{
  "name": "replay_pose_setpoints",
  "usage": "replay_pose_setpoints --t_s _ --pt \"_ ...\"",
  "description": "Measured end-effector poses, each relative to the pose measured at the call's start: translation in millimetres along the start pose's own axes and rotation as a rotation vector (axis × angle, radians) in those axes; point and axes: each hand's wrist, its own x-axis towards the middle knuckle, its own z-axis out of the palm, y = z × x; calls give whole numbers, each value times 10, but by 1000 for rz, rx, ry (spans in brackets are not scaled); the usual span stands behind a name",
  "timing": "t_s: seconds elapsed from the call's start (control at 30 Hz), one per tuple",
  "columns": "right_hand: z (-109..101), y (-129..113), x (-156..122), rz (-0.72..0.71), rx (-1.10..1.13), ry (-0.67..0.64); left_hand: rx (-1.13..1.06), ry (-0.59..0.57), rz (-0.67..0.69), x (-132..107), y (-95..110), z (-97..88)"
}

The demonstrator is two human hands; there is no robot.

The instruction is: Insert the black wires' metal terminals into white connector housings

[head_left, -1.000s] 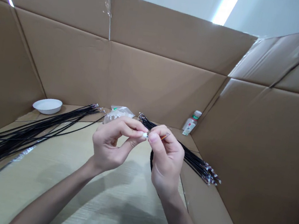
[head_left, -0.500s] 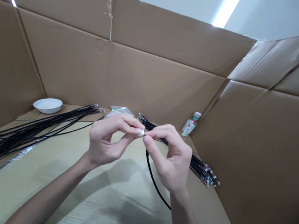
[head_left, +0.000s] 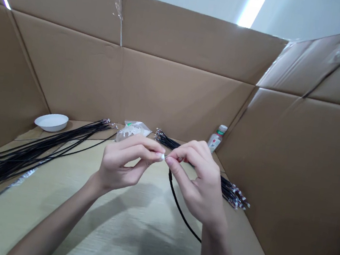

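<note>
Left hand (head_left: 119,167) pinching small white connector (head_left: 162,156) between thumb and forefinger, fingers clamped on it, held above bench (head_left: 116,230). Right hand (head_left: 203,183) pinching end of black cable (head_left: 181,214), fingers closed on tip, meeting connector from right. Cable's long axis running down and right from fingertips toward right forearm. Whether tip is already seated, probably not clear at this size. Against half second ago: hands sitting slightly lower, right wrist rotating outward, cable hanging more in view.

Left cable bundle (head_left: 25,153), right cable bundle (head_left: 227,189), bag (head_left: 133,129), bowl (head_left: 51,121), bottle (head_left: 216,138) lying around.
</note>
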Motion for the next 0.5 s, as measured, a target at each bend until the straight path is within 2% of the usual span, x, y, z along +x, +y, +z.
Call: replay_pose_setpoints --t_s 0.23,0.33,0.4,0.5 --pt "200 -38 -8 -112 -105 161 82 4 72 5 0 -68" --pt "252 -52 -9 -112 -105 195 79 19 83 -4 -5 -54" --pt "274 -62 -16 -97 -69 223 51 44 64 -17 0 -18" --pt "296 -76 -32 -47 46 259 -71 136 -44 -38 21 62"
